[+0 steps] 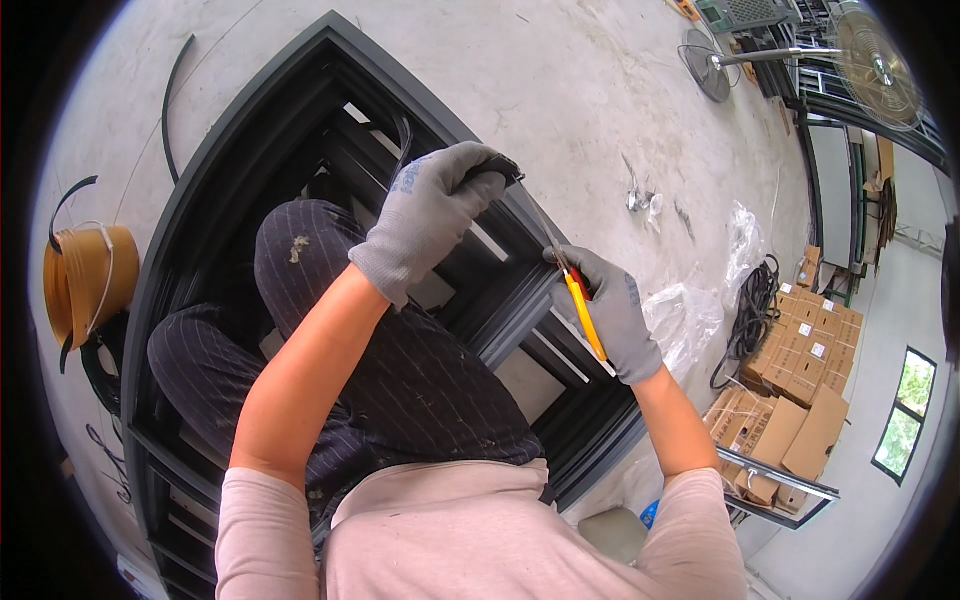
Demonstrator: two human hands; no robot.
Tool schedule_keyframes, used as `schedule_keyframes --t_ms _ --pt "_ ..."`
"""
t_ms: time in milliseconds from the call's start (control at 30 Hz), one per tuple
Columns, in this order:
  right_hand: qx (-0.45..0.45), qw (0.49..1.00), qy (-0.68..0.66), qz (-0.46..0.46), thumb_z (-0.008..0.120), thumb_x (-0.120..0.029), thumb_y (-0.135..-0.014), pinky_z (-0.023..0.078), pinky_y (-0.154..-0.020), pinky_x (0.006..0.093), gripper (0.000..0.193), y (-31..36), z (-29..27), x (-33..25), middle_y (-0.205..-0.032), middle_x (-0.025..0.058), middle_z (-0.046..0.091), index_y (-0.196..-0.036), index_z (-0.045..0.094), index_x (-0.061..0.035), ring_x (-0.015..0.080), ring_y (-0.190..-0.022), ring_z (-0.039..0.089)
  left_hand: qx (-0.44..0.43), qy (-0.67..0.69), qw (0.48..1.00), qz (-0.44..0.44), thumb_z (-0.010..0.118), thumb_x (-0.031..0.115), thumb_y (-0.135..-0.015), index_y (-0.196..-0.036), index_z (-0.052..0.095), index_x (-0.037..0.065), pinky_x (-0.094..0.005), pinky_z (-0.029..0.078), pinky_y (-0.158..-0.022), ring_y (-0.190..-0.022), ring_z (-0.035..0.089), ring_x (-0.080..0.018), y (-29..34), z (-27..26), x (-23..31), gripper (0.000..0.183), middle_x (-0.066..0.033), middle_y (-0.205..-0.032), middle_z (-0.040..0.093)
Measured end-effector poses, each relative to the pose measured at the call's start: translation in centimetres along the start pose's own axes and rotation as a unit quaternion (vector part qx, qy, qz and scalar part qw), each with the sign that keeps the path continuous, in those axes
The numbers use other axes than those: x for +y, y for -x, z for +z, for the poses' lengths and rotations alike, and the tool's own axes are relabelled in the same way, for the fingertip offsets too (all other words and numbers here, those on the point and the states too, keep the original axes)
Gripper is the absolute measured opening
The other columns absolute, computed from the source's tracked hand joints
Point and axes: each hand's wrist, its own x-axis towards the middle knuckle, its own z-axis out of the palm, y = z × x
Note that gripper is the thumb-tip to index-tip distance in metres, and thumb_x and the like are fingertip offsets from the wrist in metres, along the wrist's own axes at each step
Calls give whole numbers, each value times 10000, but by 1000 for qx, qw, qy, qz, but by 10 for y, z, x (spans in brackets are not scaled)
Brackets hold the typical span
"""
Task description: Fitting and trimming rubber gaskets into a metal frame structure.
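Note:
My left hand, in a grey glove, is closed around a black rubber strip. One end pokes out past the fingers, and another stretch loops behind the hand over the frame. My right hand, also gloved, grips a tool with yellow and red handles. Its thin metal end points up toward the strip's end; whether they touch I cannot tell. Beneath both hands lie stacked dark grey metal frames, with my legs resting over them.
Left of the frames stands a tan bucket beside black strips. Clear plastic wrap and a black cable coil lie to the right, near cardboard boxes. A standing fan is at the far right.

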Motion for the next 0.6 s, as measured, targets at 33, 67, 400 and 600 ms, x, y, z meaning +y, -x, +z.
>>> schedule_keyframes --t_ms 33,67,400,600 --pt "-10 1000 -5 9 619 -43 -840 410 -551 218 295 -2 1 -1 -674 14 550 -1128 618 20 61 -585 485 1 0 1000 -1 616 57 -932 -1139 611 -21 -249 524 -815 -907 634 -99 0 -1 0 222 -51 -972 669" --pt "-12 1000 -5 10 619 -43 -840 410 -551 218 295 -2 1 -3 -674 14 550 -1128 618 20 61 -585 485 -3 6 1000 -7 616 57 -932 -1136 612 -22 -248 524 -810 -903 633 -97 0 -1 1 219 -52 -964 670" --pt "51 987 138 -66 675 -138 -825 472 -617 285 317 -8 3 8 -745 108 623 -1114 632 -15 151 -629 581 15 54 998 -1 630 43 -917 -1126 621 -15 -249 535 -823 -889 634 -100 0 2 -2 217 -43 -963 671" --pt "27 997 69 -24 674 -121 -837 456 -597 257 322 -5 5 -5 -725 67 608 -1131 627 1 106 -614 548 41 37 998 39 638 31 -907 -1108 638 -5 -246 530 -818 -880 632 -100 0 3 -7 205 -40 -952 671"
